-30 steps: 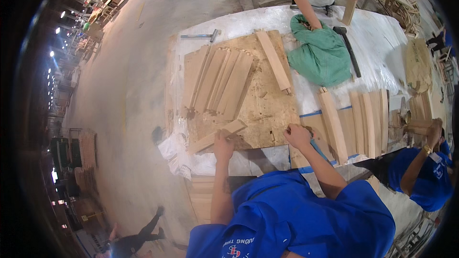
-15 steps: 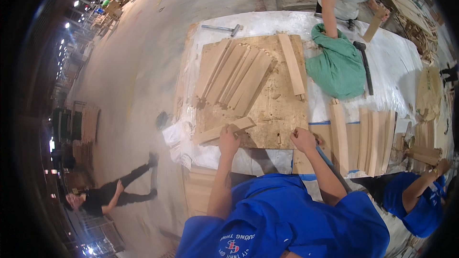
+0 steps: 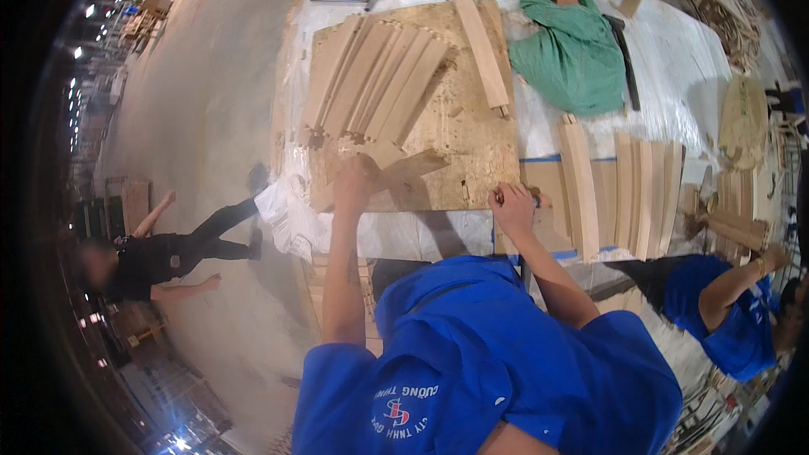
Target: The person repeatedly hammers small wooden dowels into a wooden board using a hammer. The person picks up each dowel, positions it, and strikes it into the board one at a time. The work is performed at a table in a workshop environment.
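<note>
My left hand (image 3: 354, 183), smeared by motion, closes on a short wooden slat (image 3: 386, 154) tilted over the near left of a wooden board (image 3: 472, 156). At the board's near right corner my right hand (image 3: 514, 206) has its fingers curled. Something small and dark shows at those fingers, with a bit of orange beside them; I cannot make out what it is. Beyond my left hand several wooden slats (image 3: 379, 76) lie side by side in a fanned pile, their ends jointed. One separate slat (image 3: 484, 55) rests along the board's right edge.
A metal hammer (image 3: 371, 0) lies at the far left of the plastic-covered table. On the right are a green cloth bundle (image 3: 573, 59), a dark mallet (image 3: 625, 63) and more upright-lying slats (image 3: 645, 194). Co-workers stand across and at right; a person (image 3: 160, 265) walks at left.
My left hand has raised and tilted the slat that lay flat on the board. My right hand has curled at the board corner. The whole view has shifted, and the person at left has moved.
</note>
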`<state>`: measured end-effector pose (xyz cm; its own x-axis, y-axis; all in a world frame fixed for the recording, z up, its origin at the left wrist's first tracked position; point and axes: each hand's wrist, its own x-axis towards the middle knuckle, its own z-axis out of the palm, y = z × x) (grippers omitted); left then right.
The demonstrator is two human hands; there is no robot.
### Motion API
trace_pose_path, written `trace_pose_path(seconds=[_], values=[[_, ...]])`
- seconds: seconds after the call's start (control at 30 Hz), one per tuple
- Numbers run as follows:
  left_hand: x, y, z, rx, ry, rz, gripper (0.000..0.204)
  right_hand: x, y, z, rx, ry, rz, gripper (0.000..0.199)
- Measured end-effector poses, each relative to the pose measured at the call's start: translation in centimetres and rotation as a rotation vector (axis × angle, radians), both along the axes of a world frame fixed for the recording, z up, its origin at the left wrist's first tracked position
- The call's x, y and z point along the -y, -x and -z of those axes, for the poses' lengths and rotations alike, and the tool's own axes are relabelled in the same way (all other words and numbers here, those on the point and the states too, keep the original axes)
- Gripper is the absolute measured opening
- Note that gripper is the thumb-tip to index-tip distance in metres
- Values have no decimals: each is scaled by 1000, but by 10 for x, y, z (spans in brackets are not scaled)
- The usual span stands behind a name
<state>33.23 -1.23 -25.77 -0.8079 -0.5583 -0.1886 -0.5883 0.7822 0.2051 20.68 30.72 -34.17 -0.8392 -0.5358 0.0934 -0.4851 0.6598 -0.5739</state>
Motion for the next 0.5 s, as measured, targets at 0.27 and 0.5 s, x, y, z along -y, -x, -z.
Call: trace_pose_path(seconds=[0.27, 0.5], values=[[-40, 30, -121, -694, -290, -49, 54, -7, 1, 2, -5, 37, 45, 18], [-75, 28, -71, -729, -480, -138, 48, -3, -2, -2, 0, -9, -19, 21]])
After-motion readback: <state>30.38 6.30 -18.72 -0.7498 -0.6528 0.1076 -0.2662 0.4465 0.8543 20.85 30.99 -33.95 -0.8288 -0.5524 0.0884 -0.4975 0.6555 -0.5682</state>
